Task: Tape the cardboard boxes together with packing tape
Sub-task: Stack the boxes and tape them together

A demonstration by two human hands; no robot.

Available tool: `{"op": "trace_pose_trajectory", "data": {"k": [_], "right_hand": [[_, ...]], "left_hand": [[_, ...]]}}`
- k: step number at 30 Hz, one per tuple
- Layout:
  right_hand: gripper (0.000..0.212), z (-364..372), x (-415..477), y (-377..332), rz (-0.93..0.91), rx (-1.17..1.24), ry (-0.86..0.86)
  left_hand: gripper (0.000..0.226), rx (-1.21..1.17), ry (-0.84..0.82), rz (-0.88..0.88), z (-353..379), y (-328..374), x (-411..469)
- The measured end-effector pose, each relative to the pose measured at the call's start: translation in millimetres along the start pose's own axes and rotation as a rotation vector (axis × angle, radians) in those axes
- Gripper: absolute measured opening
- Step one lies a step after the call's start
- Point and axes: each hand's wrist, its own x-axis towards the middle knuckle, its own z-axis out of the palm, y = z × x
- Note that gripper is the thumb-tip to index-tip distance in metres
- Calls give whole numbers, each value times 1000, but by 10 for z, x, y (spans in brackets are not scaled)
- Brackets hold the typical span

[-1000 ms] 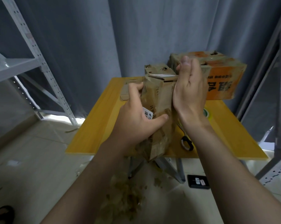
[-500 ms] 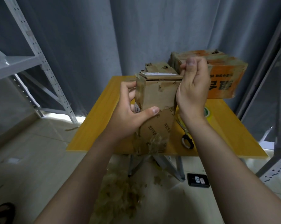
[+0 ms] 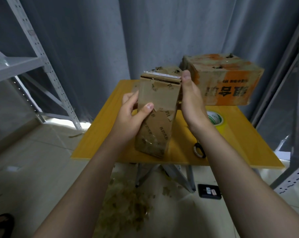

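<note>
I hold a small brown cardboard box (image 3: 158, 100) upright above the yellow table (image 3: 100, 124), its worn face with old tape scraps toward me. My left hand (image 3: 133, 115) grips its left side, thumb across the front. My right hand (image 3: 191, 102) lies along the right side, thumb up at the top corner; its fingers are hidden behind the box. A bigger orange-printed cardboard box (image 3: 226, 81) stands at the table's back right. A roll of packing tape (image 3: 215, 117) lies on the table just right of my right wrist. Another brown box (image 3: 167, 69) shows behind the held one.
Black-handled scissors (image 3: 199, 149) lie near the table's front edge. Torn tape scraps (image 3: 126, 201) litter the floor under the table, beside a dark phone (image 3: 209, 191). Grey metal shelving (image 3: 47, 69) stands left and right, with a curtain behind.
I have turned the small box so its broad face points at me and lifted it slightly. My right thumb has come up to the top right corner.
</note>
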Motion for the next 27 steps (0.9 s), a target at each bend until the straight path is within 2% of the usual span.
{"op": "trace_pose_trajectory", "data": {"k": [3,5,7,10,14,16,21,27], "right_hand": [[27,52,5,2,-79,-102,52],[30,79,18,-23,-106,-134,50],[38,100,6,-75,-101,-174,31],[46,101,-24,-158,-58,-175,35],[78,85,-92,-300,33,-265,44],[86,74,-121,-338,56,-288,91],[79,70,-135,-282,-25,-286,249],[65,5,-92,-145,-207,-280,366]], "left_hand": [[81,49,86,-12,46,8,9],[112,118,51,-38,77,17,1],[130,215,34,-27,89,8,5],[128,292,51,-23,110,47,14],[125,342,84,-19,225,186,-40],[124,378,114,-9,306,236,-89],[127,460,114,3,391,294,-139],[133,420,42,0,311,287,-153]]}}
